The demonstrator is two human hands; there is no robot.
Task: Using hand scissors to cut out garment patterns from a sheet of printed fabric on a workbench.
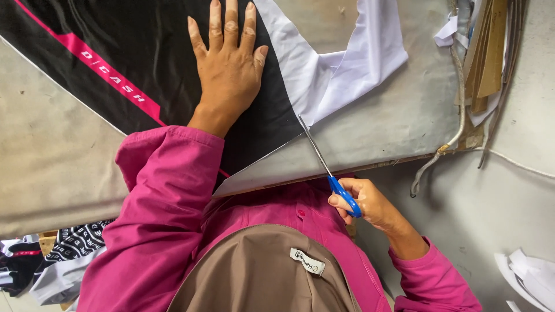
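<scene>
My left hand (228, 69) lies flat, fingers spread, on a black fabric sheet (144, 52) with a pink stripe, pressing it to the grey table (399, 115). My right hand (370, 202) grips blue-handled scissors (324, 164) at the table's near edge. The blades point up and left, their tips at the boundary between the black fabric and a white strip (341, 63). The white strip curls away to the right of the cut line. Both sleeves are magenta.
Cardboard pieces and white scraps (483, 52) are stacked at the table's right edge, with a cord (448, 144) hanging beside them. White scraps (529, 274) lie on the floor at lower right. Printed fabric pieces (52, 260) are piled at lower left.
</scene>
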